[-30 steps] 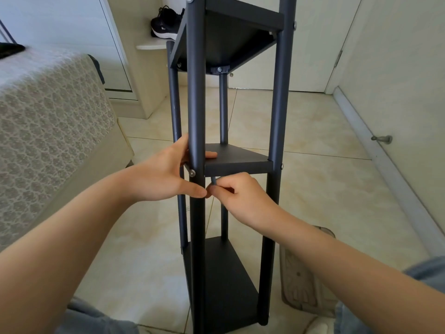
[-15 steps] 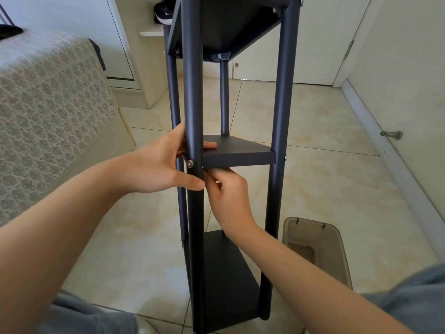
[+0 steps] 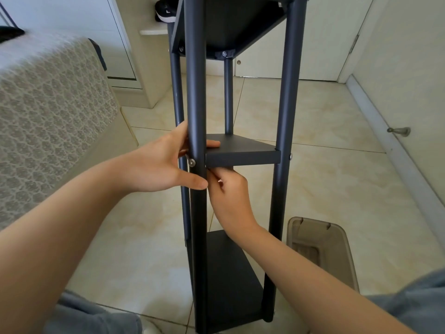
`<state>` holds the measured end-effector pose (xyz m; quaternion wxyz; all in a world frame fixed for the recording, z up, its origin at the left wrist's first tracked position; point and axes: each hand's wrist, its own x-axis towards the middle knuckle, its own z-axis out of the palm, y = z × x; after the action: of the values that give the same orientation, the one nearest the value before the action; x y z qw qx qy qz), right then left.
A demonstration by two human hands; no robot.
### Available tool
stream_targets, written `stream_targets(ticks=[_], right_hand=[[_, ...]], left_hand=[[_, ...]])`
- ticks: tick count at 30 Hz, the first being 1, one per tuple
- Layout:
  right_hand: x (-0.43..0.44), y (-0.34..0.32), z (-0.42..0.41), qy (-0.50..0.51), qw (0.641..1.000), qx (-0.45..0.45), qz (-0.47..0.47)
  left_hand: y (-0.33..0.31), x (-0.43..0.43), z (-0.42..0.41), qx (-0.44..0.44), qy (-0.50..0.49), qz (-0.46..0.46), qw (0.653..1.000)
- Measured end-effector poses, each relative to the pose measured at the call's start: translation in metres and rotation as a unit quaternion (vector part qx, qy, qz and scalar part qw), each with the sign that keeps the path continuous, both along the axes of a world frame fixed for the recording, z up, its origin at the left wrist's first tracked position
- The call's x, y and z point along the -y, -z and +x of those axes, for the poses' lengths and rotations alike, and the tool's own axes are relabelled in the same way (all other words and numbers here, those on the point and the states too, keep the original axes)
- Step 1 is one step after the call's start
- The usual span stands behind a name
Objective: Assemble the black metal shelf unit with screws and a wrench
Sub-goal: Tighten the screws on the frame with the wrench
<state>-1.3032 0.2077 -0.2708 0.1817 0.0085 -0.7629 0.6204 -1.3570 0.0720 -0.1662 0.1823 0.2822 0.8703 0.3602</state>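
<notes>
Black metal shelf unit [image 3: 231, 273] stands upright, the left hand [image 3: 156, 165] gripping its front post [image 3: 197, 92], the right hand [image 3: 228, 196] curled beneath the middle shelf [image 3: 243, 157], its hold hidden.

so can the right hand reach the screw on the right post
Probably yes: the right hand sits under the middle shelf, and open space separates it from the screw in the right post.
</notes>
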Motion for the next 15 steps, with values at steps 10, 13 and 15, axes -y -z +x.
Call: stream_targets(ticks=[10, 13, 15], right_hand=[[-0.019, -0.005, 0.022, -0.063, 0.990, 0.102, 0.072], [-0.028, -0.014, 0.027, -0.066, 0.987, 0.112, 0.091], [-0.032, -0.022, 0.030, -0.069, 0.986, 0.110, 0.108]], left_hand=[[0.001, -0.003, -0.001, -0.004, 0.013, -0.008, 1.000], [0.001, -0.003, -0.002, -0.006, 0.015, -0.008, 1.000], [0.001, -0.003, -0.002, -0.006, 0.017, -0.007, 1.000]])
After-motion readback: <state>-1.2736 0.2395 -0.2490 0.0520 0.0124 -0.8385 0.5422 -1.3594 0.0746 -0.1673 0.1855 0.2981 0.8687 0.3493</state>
